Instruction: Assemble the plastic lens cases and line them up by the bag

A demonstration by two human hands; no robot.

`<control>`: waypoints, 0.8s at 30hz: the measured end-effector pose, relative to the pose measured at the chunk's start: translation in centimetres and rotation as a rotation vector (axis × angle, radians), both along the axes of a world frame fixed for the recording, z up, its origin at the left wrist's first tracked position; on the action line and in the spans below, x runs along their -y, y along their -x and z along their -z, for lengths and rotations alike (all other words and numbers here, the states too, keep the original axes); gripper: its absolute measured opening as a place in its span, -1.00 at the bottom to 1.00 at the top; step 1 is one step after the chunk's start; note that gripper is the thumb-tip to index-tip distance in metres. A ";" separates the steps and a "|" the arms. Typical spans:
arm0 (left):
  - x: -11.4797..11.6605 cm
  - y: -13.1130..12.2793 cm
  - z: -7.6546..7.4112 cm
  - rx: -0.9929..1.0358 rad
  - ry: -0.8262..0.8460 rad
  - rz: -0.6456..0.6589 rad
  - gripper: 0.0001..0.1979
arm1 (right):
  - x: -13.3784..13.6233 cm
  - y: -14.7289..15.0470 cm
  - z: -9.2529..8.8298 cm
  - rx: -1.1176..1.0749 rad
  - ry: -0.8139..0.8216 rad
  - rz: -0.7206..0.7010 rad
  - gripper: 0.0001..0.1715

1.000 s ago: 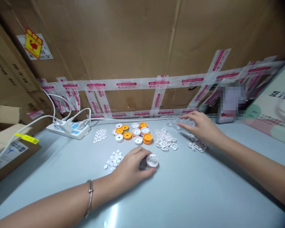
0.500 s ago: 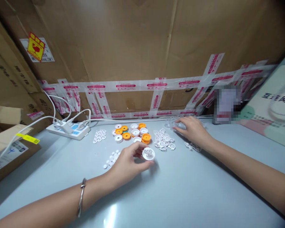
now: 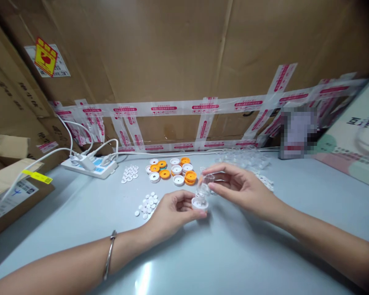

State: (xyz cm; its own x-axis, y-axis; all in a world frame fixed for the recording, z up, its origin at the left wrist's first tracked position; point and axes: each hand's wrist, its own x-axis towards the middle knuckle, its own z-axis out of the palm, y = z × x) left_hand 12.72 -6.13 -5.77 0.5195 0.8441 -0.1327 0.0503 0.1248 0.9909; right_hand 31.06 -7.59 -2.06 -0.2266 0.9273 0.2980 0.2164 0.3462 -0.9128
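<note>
Between the thumb and fingers of my left hand (image 3: 175,207) is a white round plastic cap (image 3: 199,205), held upright just over the table. My right hand (image 3: 238,184) pinches a clear plastic piece (image 3: 206,180), cup-like and blurred, directly above the cap. Whether the clear piece touches the cap I cannot tell. Behind my hands lie several orange and white round caps (image 3: 178,180). Small white discs (image 3: 146,205) are spread beside my left wrist. My right hand partly hides a pile of white wheel-shaped parts.
Clear plastic pieces (image 3: 249,157) sit at the back right. More small white parts (image 3: 130,174) lie near a power strip (image 3: 90,166) with plugged-in cables. A large cardboard box (image 3: 172,53) walls off the back. A pixelated upright object (image 3: 297,133) stands at the right.
My right hand has come from the clear pieces at the back toward my left hand, bringing a clear piece over the white cap. My left hand has shifted slightly right.
</note>
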 end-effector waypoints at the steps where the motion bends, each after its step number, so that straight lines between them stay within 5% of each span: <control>1: 0.0 0.0 0.0 -0.005 -0.014 0.006 -0.71 | 0.1 0.1 0.1 0.016 -0.008 -0.021 -0.76; 24: -0.1 0.1 0.1 0.004 -0.093 0.004 -0.71 | 0.4 0.4 1.4 0.057 0.027 -0.094 -0.82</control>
